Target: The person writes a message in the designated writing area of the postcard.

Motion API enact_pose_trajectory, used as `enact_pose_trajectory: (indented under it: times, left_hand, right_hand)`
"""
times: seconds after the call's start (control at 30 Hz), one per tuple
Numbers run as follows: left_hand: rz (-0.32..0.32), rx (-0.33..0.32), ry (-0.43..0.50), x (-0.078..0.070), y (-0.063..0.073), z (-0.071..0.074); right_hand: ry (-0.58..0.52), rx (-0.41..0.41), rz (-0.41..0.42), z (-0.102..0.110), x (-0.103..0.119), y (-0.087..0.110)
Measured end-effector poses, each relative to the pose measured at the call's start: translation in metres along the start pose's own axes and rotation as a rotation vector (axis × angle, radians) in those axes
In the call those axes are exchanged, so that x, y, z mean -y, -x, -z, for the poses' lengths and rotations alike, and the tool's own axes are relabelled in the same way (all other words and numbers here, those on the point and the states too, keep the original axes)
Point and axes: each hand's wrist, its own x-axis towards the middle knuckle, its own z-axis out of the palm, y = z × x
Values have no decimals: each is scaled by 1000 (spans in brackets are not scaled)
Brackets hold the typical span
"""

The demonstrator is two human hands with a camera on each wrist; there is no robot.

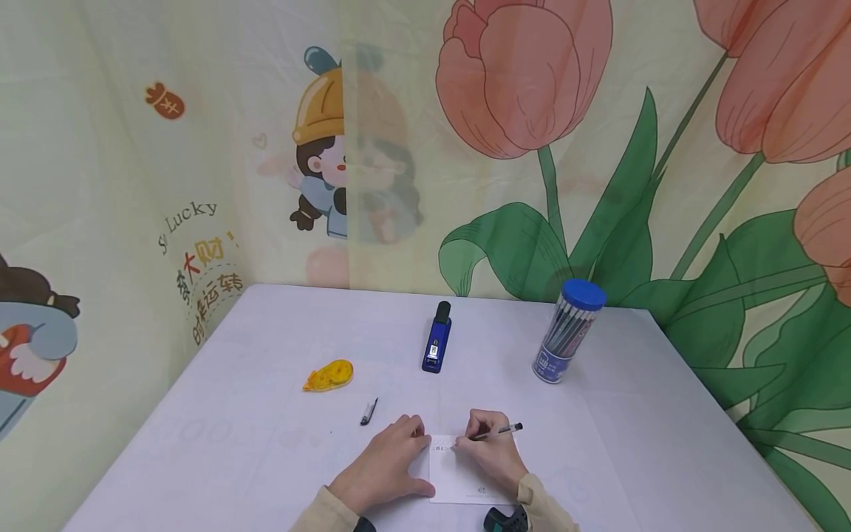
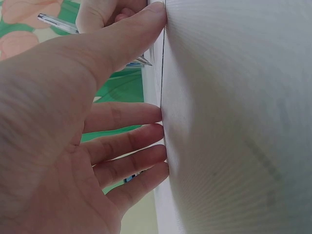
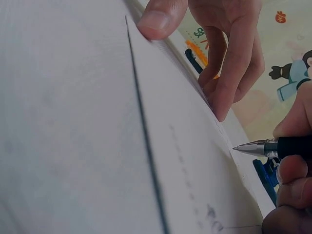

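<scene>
A white sheet of paper (image 1: 459,484) lies near the front of the table, with small handwriting along its top. My right hand (image 1: 497,454) grips a clear-barrelled gel pen (image 1: 497,431) with a dark grip. In the right wrist view, the metal pen tip (image 3: 251,147) is at the paper's surface. My left hand (image 1: 392,459) rests at the sheet's left edge, its fingers extended. Its thumb (image 2: 141,19) and fingertips press down at the paper, as the left wrist view shows. A small pen cap (image 1: 368,412) lies beyond the left hand.
A yellow correction tape (image 1: 329,375) lies on the left of the white table (image 1: 253,458). A blue stapler (image 1: 436,346) sits at the back middle. A blue-lidded tub of pencils (image 1: 565,336) stands at the back right. Printed curtains hang behind the table.
</scene>
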Motion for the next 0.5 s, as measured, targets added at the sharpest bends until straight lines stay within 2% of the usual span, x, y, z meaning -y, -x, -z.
enact_pose_trajectory:
  times: [0.37,0.5]
  left_hand:
    - [26,17,-5,0,-1,-1]
    - [14,12,-9,0,-1,-1]
  right_hand:
    - [12,25,-15,0,0,0]
    - [7,21,-24,-2,-14,-2]
